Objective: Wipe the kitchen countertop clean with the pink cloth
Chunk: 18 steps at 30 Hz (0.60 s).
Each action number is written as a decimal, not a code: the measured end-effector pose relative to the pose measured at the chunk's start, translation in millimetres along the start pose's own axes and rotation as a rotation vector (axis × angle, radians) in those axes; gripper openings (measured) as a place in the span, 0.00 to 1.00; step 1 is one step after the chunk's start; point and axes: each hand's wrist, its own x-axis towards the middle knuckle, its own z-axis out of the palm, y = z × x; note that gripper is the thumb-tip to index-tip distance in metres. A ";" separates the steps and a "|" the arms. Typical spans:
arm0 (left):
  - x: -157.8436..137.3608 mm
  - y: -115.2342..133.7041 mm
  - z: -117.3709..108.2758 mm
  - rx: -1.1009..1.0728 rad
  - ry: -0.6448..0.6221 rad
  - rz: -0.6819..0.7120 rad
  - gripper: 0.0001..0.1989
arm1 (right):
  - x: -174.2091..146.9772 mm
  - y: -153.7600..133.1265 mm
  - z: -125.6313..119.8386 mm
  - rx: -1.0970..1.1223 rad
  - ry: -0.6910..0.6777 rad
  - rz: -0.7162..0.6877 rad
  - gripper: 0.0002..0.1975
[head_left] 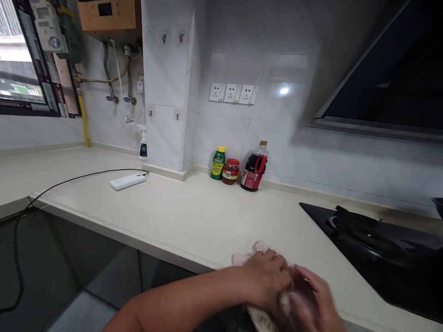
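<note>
Matt pink cloth [241,259], smooth pale countertop [194,216], glossy white wall tiles [294,154], shiny black stovetop [408,288]

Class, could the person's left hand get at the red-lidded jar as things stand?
Probably yes: nothing seems to block the left hand from the jar by the wall, though that hand looks busy at a pale, cloth-like thing.

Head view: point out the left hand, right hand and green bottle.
Left hand [266,277], head view: back of the hand.
Right hand [324,295], head view: outer side, blurred.
Green bottle [218,164], head view: its front label.
</note>
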 end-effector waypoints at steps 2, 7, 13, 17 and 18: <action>-17.4 -18.1 -10.4 -0.099 -0.039 0.015 0.42 | 1.3 -13.6 17.9 -0.107 -0.080 -0.172 0.28; -108.2 -91.1 -37.3 -0.278 0.128 -0.225 0.29 | -1.0 -7.9 25.2 -0.390 -0.178 -0.385 0.37; -245.3 -176.1 -65.8 -0.039 0.323 -0.851 0.20 | 5.9 -9.9 50.7 -0.413 -0.229 -0.461 0.40; -288.0 -189.7 -63.4 -0.079 0.400 -1.019 0.27 | 33.1 -67.0 86.8 -0.331 -0.410 -0.352 0.40; -291.3 -189.7 -61.9 -0.140 0.440 -1.045 0.29 | 43.5 -88.6 93.9 -0.297 -0.502 -0.302 0.40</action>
